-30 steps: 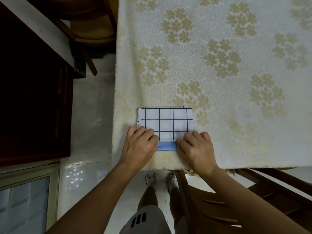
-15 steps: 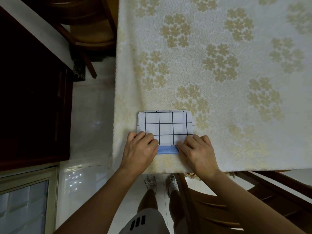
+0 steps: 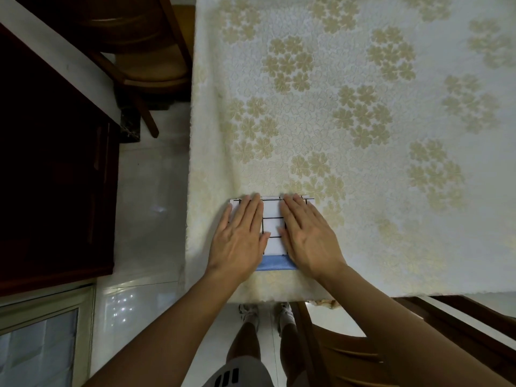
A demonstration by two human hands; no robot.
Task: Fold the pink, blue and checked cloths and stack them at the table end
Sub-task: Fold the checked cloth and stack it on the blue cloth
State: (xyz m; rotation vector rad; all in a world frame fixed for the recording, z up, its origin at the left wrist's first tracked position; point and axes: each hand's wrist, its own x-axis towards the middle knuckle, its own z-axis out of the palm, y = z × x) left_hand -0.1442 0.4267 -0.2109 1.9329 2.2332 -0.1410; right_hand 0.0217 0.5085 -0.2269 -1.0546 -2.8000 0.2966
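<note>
The folded checked cloth (image 3: 272,224), white with black grid lines, lies near the table's near left corner. Under it a strip of the folded blue cloth (image 3: 275,263) shows along the near side. My left hand (image 3: 241,237) lies flat with straight fingers on the left half of the checked cloth. My right hand (image 3: 308,236) presses flat on its right half. Only a narrow band of the checked cloth shows between the hands. No pink cloth is visible.
The table wears a white tablecloth (image 3: 363,121) with beige flower patterns. A wooden chair (image 3: 145,65) stands at the table's far left, another chair (image 3: 363,344) at the near right. A dark cabinet (image 3: 50,177) stands left across the tiled floor.
Both hands uncurled from the near edge of the stack and slid forward, flattening onto the checked cloth. The stack stays in place.
</note>
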